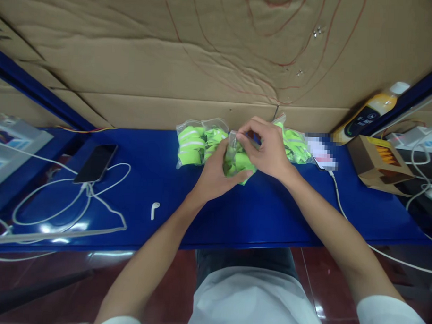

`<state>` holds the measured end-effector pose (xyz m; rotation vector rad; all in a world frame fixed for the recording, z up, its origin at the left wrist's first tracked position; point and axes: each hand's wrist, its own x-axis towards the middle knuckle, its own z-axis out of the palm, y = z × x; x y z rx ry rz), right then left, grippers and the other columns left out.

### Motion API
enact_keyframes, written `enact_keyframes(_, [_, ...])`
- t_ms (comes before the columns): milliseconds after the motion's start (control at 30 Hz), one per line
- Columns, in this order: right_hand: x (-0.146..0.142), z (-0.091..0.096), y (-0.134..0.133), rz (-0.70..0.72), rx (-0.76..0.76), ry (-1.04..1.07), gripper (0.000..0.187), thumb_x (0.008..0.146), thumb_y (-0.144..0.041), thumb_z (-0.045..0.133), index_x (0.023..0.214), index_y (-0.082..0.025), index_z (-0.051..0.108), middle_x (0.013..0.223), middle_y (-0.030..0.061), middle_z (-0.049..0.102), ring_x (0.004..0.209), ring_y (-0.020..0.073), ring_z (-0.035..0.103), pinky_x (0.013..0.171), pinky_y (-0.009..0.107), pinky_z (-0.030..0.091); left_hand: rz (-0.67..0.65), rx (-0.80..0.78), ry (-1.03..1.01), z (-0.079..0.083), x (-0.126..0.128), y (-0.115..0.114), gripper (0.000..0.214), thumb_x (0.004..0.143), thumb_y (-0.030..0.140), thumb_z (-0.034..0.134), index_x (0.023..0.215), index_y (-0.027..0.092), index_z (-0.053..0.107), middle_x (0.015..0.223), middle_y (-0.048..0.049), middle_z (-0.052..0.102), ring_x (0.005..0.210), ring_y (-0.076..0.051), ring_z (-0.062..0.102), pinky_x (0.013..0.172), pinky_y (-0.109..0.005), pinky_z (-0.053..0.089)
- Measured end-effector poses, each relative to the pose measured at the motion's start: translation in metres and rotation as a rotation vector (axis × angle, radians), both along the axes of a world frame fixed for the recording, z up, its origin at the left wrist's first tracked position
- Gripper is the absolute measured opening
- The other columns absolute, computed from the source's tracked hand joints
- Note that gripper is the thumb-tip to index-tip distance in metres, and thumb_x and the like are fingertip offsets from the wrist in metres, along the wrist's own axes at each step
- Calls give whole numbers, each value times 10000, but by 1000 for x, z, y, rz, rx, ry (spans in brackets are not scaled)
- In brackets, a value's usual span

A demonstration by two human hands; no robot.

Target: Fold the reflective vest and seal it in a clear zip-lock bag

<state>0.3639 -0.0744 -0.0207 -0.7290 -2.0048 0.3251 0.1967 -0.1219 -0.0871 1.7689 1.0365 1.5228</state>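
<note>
Both my hands meet over the middle of the blue table [256,215], closed on one clear plastic bag of bright green pieces [237,160]. My left hand [215,174] cups the bag from below and the left. My right hand [268,149] pinches the bag's top edge with thumb and fingers. Behind them, against the cardboard wall, lie more filled bags: two at the left [193,144] and one at the right [296,146], partly hidden by my right hand.
A black phone [95,162] with a looping white cable [76,204] lies at the left, a white earbud [154,210] near it. At the right are a second phone with cable [322,154], a brown carton [379,163] and an orange-yellow bottle [372,110]. Cardboard [205,53] backs the table.
</note>
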Motion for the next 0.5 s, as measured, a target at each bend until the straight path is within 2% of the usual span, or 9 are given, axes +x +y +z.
enact_keyframes(67, [2,1,1,15,12,4,143,971,-204,619,832,-204,650,819,25,642,752,170,559,751,339,445,-25,-4,145,-3,-1,2,959,676,478,994,1489,226,551,1458,-161,643,1344,-379,625,1123,-486,520])
enact_keyframes(100, [4,1,1,24,12,-4,120,978,-225,629,865,-207,665,848,33,658,780,179,578,772,347,461,-15,-8,188,-5,-2,2,989,690,467,989,1521,220,513,1475,-174,629,1366,-388,610,1138,-504,508])
enact_keyframes(167, [10,2,0,13,12,4,74,980,-285,670,999,-218,693,967,59,696,848,199,615,824,370,493,53,-18,143,-8,-4,4,973,700,461,987,1515,216,517,1419,-170,660,1335,-381,633,1126,-501,520])
enact_keyframes(300, [21,-8,-7,-62,-62,80,546,901,-447,807,1366,-256,593,1268,121,695,962,237,666,868,404,551,172,-22,-149,-10,-8,9,724,794,526,916,1377,233,605,1309,-129,704,1233,-319,690,1064,-444,566])
enact_keyframes(400, [21,-25,-19,6,-242,-30,940,795,-568,878,1559,-265,421,1339,143,690,909,249,704,787,404,596,191,-28,-250,-13,-8,11,583,901,588,802,1324,235,611,1285,-125,709,1204,-295,705,1038,-431,584])
enact_keyframes(433, [19,-30,-23,23,-283,-74,1004,785,-583,878,1592,-258,379,1359,153,687,931,266,720,796,416,608,166,-32,-252,-14,-8,12,588,927,612,762,1353,243,594,1324,-128,695,1233,-294,695,1055,-434,580])
enact_keyframes(500, [15,-39,-28,10,-289,-105,977,808,-558,852,1597,-225,382,1393,168,683,1068,321,734,886,458,613,69,-39,-229,-18,-7,12,635,975,677,654,1442,263,540,1436,-136,643,1315,-295,658,1101,-440,564])
